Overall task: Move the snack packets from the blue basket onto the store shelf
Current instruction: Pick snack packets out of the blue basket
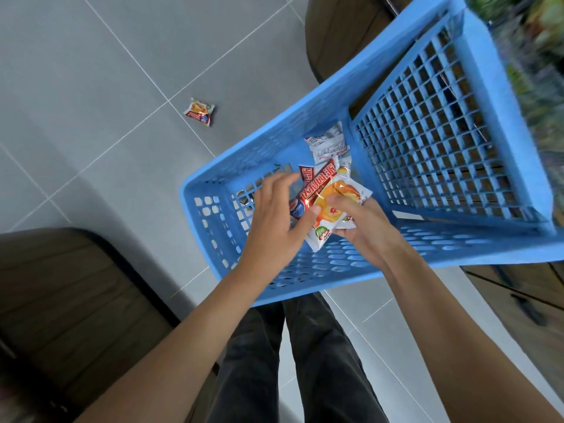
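Observation:
A blue plastic basket (320,270) is tilted in front of me, its grid bottom facing right. Both hands are inside it at its near end. My right hand (369,230) grips a bunch of snack packets (331,206), white, orange and red, from the right side. My left hand (277,221) touches the same bunch from the left, thumb on the front packet and fingers spread over a red wrapper. Another white packet (328,145) lies deeper in the basket. The store shelf (537,41) shows as a blur at the top right.
One snack packet (200,112) lies on the grey tiled floor to the left of the basket. Dark brown furniture stands at the lower left (61,300), at the top (341,35) and at the right (518,294). My legs in dark trousers (293,361) are below.

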